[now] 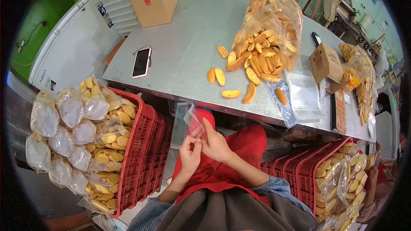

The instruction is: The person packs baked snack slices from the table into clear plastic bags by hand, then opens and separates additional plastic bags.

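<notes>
A clear plastic bag point(191, 117) is held over my lap, in front of the metal table's edge. My left hand point(190, 155) pinches its lower end, fingers closed. Right beside it, my right hand point(215, 144) grips the same bag between thumb and fingers. The bag looks flat, and nothing shows inside it. On the metal table point(184, 55) ahead, a big open plastic sack point(274, 25) spills slices of toasted bread point(252, 75). Several loose slices lie near the table's front edge.
Red crates with bagged slices stand at left point(141, 145) and right point(295, 167). On the table are a phone point(141, 63), a large carton point(152, 0), a small box point(327, 64), stacked clear bags point(304, 96) and another filled sack point(359, 81). Part of another person shows at far right.
</notes>
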Motion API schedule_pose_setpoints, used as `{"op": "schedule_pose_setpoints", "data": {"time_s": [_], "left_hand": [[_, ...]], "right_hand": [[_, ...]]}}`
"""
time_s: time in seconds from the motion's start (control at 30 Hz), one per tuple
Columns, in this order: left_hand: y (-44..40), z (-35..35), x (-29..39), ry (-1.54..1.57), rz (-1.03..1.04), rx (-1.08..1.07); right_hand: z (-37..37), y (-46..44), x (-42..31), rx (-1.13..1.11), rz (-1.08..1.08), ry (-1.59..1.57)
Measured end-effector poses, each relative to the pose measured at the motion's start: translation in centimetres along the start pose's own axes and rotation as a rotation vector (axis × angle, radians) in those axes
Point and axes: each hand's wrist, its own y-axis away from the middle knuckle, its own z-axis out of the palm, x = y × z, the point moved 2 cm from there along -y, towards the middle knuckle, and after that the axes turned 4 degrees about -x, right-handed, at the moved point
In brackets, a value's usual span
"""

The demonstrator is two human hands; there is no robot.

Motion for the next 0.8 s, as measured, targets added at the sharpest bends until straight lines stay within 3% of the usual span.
{"op": "schedule_pose_setpoints", "data": {"time_s": [0.03, 0.07, 0.17, 0.2, 0.3, 0.33, 0.43, 0.47, 0.53, 0.57, 0.63, 0.67, 0.7, 0.73, 0.77, 0.8], "left_hand": [[0.0, 0.5, 0.6, 0.029, 0.059, 0.035], [-0.3, -0.2, -0.4, -0.147, 0.192, 0.009], [-1.4, -0.7, 2.5, -0.568, 0.015, 0.024], [-1.7, -0.9, 2.4, -0.508, -0.056, -0.004], [-1.8, -0.8, 3.1, -0.596, -0.161, -0.131], [-1.7, -1.0, 2.8, -0.646, -0.117, -0.134], [-0.3, -0.5, 5.5, -0.929, -0.029, -0.281], [0.4, -0.2, 5.2, -1.099, -0.107, -0.298], [0.3, -0.6, 5.5, -0.923, -0.011, -0.189], [0.3, -0.9, 5.7, -0.839, 0.035, -0.141], [0.4, -0.5, 7.0, -0.656, -0.06, -0.194], [0.5, 0.4, 8.6, -0.626, -0.109, -0.253], [0.3, 0.9, 9.5, -0.596, -0.154, -0.31], [-0.4, 0.3, 9.4, -0.788, 0.101, -0.336], [-1.8, -0.4, 10.0, -0.926, 0.593, -0.206], [-2.9, -0.5, 12.4, -1.089, 0.643, -0.093]], "right_hand": [[0.1, -0.1, 0.1, 0.06, -0.103, 0.071], [0.3, -0.4, 0.5, 0.119, -0.208, 0.142], [1.0, -0.8, 0.7, 0.251, -0.46, 0.239], [1.2, -0.7, 0.7, 0.281, -0.532, 0.25], [0.4, -1.6, 1.3, 0.24, -0.363, 0.404], [0.2, -1.8, 1.5, 0.297, -0.415, 0.352], [-2.3, -3.5, 4.6, 0.463, -0.244, 0.425], [-2.7, -3.3, 4.9, 0.407, -0.233, 0.411], [-3.4, -2.8, 4.1, 0.298, -0.214, 0.379], [-2.6, -2.9, 4.1, 0.236, -0.232, 0.052], [-1.0, -2.8, 4.0, 0.095, -0.246, -0.592], [-0.9, -2.3, 3.9, -0.139, -0.123, -0.687], [-1.4, -1.8, 2.3, -0.007, -0.287, -0.406], [-1.8, -2.0, 1.9, -0.066, -0.359, -0.283], [-2.2, -2.2, 1.6, -0.125, -0.432, -0.162], [-2.6, -2.1, 1.3, -0.2, -0.413, -0.135]]}}
